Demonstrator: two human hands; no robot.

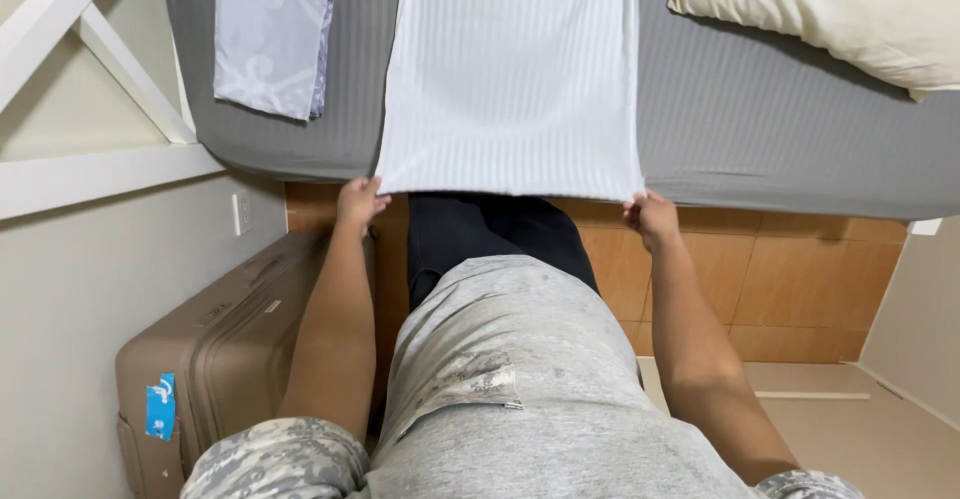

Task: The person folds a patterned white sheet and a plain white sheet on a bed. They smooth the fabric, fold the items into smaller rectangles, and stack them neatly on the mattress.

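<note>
The person stands at the bed (760,129), each hand pinching 1 near corner of the white striped cloth (512,69): left hand (360,204), right hand (650,217). It lies flat, seemingly mid-spreading; any next move needs both corners kept level.

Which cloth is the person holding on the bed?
On the grey bed, it is the white striped cloth spread in the middle. Both hands, left hand and right hand, pinch its near corners. The folded patterned grey cloth beside it lies untouched.
</note>
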